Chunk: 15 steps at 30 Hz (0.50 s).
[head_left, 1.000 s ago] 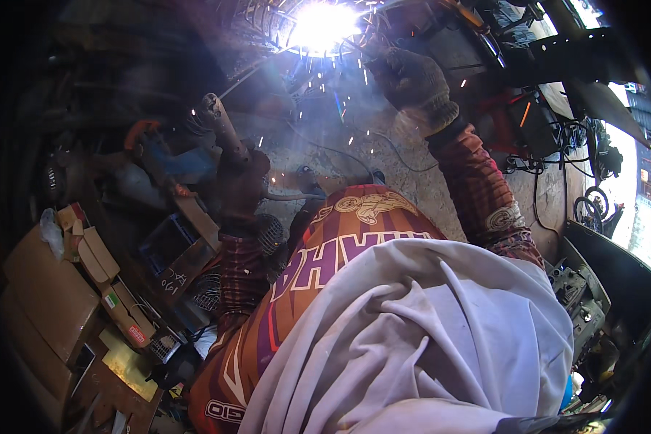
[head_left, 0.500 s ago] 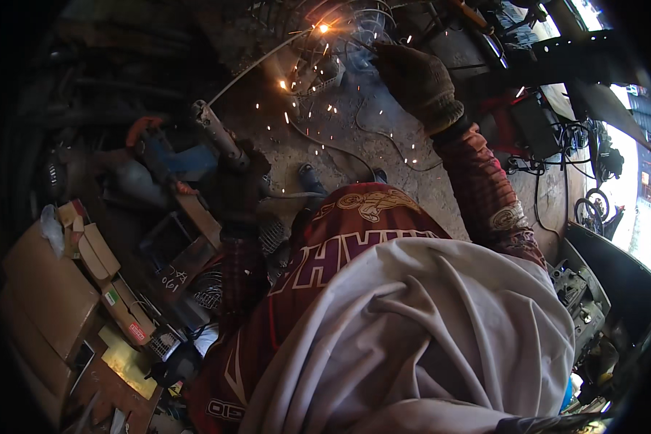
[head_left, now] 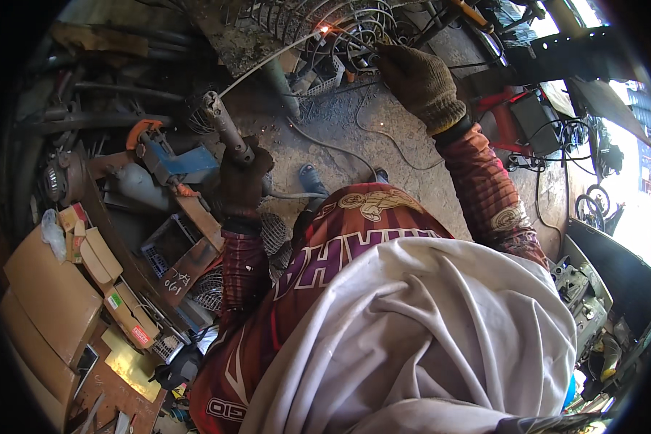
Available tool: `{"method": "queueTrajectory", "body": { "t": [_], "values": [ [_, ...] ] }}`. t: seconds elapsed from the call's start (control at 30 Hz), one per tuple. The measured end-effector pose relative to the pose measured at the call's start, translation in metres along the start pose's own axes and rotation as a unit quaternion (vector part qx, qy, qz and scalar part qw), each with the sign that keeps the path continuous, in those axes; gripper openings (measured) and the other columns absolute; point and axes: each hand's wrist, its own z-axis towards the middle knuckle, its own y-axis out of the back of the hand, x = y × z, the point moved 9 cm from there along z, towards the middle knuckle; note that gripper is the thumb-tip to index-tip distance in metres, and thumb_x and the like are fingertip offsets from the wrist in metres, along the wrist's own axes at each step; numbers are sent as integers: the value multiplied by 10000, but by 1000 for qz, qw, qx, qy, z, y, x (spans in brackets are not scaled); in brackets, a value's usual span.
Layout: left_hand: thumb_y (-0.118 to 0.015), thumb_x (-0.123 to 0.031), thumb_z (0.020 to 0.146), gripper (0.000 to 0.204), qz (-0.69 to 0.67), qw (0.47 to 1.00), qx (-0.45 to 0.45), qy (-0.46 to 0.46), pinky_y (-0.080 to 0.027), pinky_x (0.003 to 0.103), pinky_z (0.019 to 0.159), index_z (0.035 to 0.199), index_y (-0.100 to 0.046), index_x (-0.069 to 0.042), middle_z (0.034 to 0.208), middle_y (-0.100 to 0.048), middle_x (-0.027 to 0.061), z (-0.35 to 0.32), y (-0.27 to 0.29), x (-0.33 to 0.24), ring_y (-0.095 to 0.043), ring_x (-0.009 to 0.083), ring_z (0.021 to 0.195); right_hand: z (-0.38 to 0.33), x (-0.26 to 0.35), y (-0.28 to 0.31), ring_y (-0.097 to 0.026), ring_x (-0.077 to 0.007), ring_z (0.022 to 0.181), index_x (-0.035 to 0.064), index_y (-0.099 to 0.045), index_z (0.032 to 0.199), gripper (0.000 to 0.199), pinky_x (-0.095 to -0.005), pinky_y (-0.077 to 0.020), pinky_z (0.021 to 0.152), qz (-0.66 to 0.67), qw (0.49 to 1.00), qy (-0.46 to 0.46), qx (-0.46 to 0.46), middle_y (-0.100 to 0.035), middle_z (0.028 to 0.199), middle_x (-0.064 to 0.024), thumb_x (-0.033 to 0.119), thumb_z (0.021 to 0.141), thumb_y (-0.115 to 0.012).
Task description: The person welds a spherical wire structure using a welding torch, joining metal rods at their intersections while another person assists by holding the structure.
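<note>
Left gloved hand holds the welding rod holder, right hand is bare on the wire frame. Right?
Not quite. In the head view the right hand is gloved too, in a knit glove, resting on the wire frame. The left hand does hold the welding rod holder.

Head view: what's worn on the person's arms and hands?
Both hands are gloved: the left hand in a dark brown glove, the right hand in an olive-brown knitted glove with a dark cuff. Both sleeves are long, dark red with a fine pattern and a pale emblem.

Cluttered workshop: stained concrete floor (head_left: 412, 155), cardboard boxes (head_left: 47, 296) left, daylight right.
</note>
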Motion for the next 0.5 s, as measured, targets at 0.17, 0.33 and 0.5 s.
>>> {"method": "queueTrajectory", "body": {
  "t": [0.17,0.33,0.5],
  "values": [
    [-706,-131,819,374,-24,1000,8,9,-509,305,740,1148,-597,8,917,-624,50,1,-3,-2,-614,151,801,-1,-2,0,-712,-315,856,133,-731,1106,284,-388,-571,738,8,1000,0,-10,-724,918,-95,365,968,-639],
    [-705,-77,803,382,51,997,3,61,-505,275,687,1160,-593,1,882,-595,34,3,-2,-3,-599,133,776,-8,-28,-12,-715,-271,857,101,-721,1129,257,-365,-575,753,19,999,12,-27,-727,943,-97,283,958,-659],
    [-725,-217,812,439,60,997,39,36,-502,349,820,1193,-594,-42,934,-623,43,13,4,20,-620,195,899,-7,-25,-9,-719,-283,858,103,-725,1098,211,-363,-572,744,20,998,52,-38,-732,946,-122,210,917,-712]
  ]
}}
